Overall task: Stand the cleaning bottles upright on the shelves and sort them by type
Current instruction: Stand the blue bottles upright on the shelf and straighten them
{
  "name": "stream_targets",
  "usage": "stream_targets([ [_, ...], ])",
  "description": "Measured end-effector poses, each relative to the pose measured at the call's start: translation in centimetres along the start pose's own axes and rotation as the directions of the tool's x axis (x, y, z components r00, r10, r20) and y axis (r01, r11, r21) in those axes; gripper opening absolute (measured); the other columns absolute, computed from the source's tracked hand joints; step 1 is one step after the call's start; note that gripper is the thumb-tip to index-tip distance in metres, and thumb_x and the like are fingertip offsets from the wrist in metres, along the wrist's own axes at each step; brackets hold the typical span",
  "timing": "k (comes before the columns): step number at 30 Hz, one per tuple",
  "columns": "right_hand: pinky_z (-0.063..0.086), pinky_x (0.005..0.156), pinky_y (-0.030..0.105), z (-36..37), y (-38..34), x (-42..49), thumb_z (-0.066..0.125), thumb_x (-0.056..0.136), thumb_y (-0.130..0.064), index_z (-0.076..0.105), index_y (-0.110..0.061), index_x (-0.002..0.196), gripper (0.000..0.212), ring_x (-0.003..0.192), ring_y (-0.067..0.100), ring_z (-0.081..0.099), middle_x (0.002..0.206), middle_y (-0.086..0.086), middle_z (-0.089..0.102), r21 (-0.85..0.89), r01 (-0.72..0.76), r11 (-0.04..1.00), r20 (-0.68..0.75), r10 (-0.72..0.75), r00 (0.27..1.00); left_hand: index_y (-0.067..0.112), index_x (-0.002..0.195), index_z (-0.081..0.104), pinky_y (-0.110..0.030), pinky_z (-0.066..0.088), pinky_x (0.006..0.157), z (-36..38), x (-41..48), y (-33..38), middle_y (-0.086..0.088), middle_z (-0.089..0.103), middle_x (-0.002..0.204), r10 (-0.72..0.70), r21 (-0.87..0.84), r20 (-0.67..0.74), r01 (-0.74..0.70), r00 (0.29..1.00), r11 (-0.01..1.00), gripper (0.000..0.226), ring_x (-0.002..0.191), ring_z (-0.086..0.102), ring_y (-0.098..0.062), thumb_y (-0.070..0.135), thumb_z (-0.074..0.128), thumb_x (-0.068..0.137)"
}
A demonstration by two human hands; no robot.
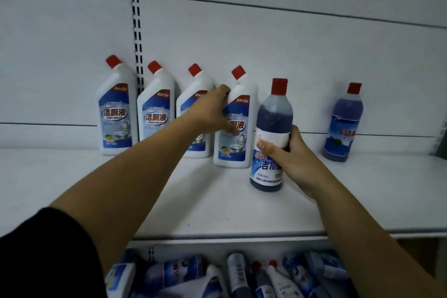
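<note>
Blue and white loose bottles [242,276] lie jumbled below the shelf's [169,201] front edge. Mid-shelf, the right hand [290,157] grips an upright blue bottle [272,133]. Just behind, the left hand [212,113] grasps a white bottle [238,150]. Three white ones [117,113] and a far blue bottle [343,126] stand along the back edge.

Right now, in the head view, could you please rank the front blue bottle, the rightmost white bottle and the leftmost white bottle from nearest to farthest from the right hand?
1. Front blue bottle: held in the right hand.
2. Rightmost white bottle: just to its left.
3. Leftmost white bottle: far left end of the row.
</note>
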State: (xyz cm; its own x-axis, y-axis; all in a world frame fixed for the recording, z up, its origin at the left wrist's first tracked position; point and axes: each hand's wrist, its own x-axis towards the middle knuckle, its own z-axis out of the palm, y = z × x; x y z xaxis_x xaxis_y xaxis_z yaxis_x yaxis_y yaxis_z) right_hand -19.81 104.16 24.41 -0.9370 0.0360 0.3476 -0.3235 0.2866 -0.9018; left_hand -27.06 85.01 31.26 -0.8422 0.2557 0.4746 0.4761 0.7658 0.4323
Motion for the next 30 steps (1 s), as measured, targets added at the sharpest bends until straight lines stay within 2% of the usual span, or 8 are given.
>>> stream_targets([
  [5, 0.050, 0.083, 0.030, -0.1, 0.1, 0.2, 0.068, 0.087, -0.036, 0.035, -0.034, 0.131, 0.056, 0.095, 0.003, 0.059, 0.113, -0.014, 0.056, -0.006, 0.008, 1.000, 0.011, -0.008, 1.000, 0.024, 0.132, 0.040, -0.034, 0.049, 0.083, 0.7, 0.7, -0.6, 0.006, 0.056, 0.109, -0.046, -0.077, 0.023, 0.048, 0.999, 0.996, 0.072, 0.097, 0.058, -0.017, 0.025, 0.085, 0.076],
  [7, 0.050, 0.084, 0.031, -0.2, 0.0, 0.2, 0.068, 0.086, -0.036, 0.035, -0.034, 0.131, 0.056, 0.094, 0.002, 0.059, 0.114, -0.014, 0.056, -0.006, 0.013, 1.000, 0.015, -0.013, 1.000, 0.026, 0.128, 0.043, -0.037, 0.053, 0.085, 0.3, 0.6, -1.0, 0.005, 0.058, 0.110, -0.076, -0.151, 0.051, 0.083, 0.996, 0.985, 0.062, 0.098, 0.061, -0.019, 0.025, 0.082, 0.080],
  [11, 0.051, 0.092, 0.039, -0.1, -0.1, 0.1, 0.068, 0.087, -0.033, 0.034, -0.030, 0.137, 0.060, 0.106, 0.013, 0.059, 0.118, -0.011, 0.056, 0.002, 0.011, 1.000, 0.012, -0.011, 1.000, 0.030, 0.122, 0.047, -0.042, 0.058, 0.087, -1.2, -0.3, -2.1, 0.004, 0.062, 0.110, -0.090, -0.233, 0.079, 0.106, 0.993, 0.967, 0.053, 0.099, 0.065, -0.020, 0.021, 0.080, 0.081],
  [14, 0.053, 0.086, 0.033, 0.1, -0.4, 0.1, 0.069, 0.087, -0.028, 0.038, -0.027, 0.133, 0.055, 0.100, 0.010, 0.064, 0.114, -0.010, 0.063, 0.114, 0.004, 0.993, 0.029, -0.008, 1.000, 0.031, 0.126, 0.047, -0.031, 0.060, 0.073, -3.0, -1.9, -3.6, 0.006, 0.066, 0.106, -0.121, -0.305, 0.101, 0.146, 0.988, 0.941, 0.057, 0.093, 0.067, -0.015, 0.018, 0.080, 0.081],
  [16, 0.053, 0.092, 0.042, 0.6, -0.7, 0.7, 0.070, 0.087, -0.024, 0.043, -0.027, 0.127, 0.049, 0.103, 0.016, 0.066, 0.116, -0.004, 0.065, 0.181, -0.039, 0.983, 0.064, 0.028, 0.998, 0.032, 0.125, 0.047, -0.026, 0.055, 0.066, -4.5, -3.1, -4.6, 0.007, 0.066, 0.105, -0.140, -0.335, 0.112, 0.170, 0.984, 0.927, 0.056, 0.092, 0.066, -0.014, 0.016, 0.079, 0.081],
  [19, 0.051, 0.097, 0.050, 2.3, -1.7, 1.7, 0.070, 0.087, -0.020, 0.046, -0.025, 0.123, 0.043, 0.105, 0.022, 0.067, 0.117, 0.001, 0.067, 0.264, -0.093, 0.960, 0.132, 0.059, 0.990, 0.031, 0.123, 0.048, -0.024, 0.054, 0.066, -6.8, -4.6, -6.6, 0.006, 0.066, 0.105, -0.169, -0.323, 0.106, 0.195, 0.980, 0.926, 0.054, 0.092, 0.066, -0.014, 0.014, 0.078, 0.081],
  [23, 0.052, 0.096, 0.045, 6.1, -3.6, 2.8, 0.070, 0.088, -0.019, 0.043, -0.026, 0.127, 0.048, 0.106, 0.020, 0.065, 0.116, -0.001, 0.066, 0.218, -0.067, 0.974, 0.158, 0.033, 0.987, 0.028, 0.123, 0.050, -0.027, 0.055, 0.067, -9.6, -6.5, -9.4, 0.002, 0.068, 0.104, -0.227, -0.346, 0.054, 0.231, 0.972, 0.909, 0.054, 0.092, 0.067, -0.016, 0.011, 0.078, 0.081],
  [30, 0.054, 0.092, 0.051, 13.0, -4.6, 4.4, 0.072, 0.086, -0.014, 0.043, -0.017, 0.132, 0.055, 0.099, 0.027, 0.071, 0.118, 0.010, 0.069, 0.339, -0.194, 0.920, 0.273, 0.101, 0.957, 0.023, 0.128, 0.052, -0.031, 0.054, 0.068, -13.5, -9.1, -14.8, -0.005, 0.069, 0.109, -0.300, -0.372, -0.029, 0.269, 0.953, 0.888, 0.058, 0.091, 0.066, -0.021, 0.009, 0.080, 0.080],
])
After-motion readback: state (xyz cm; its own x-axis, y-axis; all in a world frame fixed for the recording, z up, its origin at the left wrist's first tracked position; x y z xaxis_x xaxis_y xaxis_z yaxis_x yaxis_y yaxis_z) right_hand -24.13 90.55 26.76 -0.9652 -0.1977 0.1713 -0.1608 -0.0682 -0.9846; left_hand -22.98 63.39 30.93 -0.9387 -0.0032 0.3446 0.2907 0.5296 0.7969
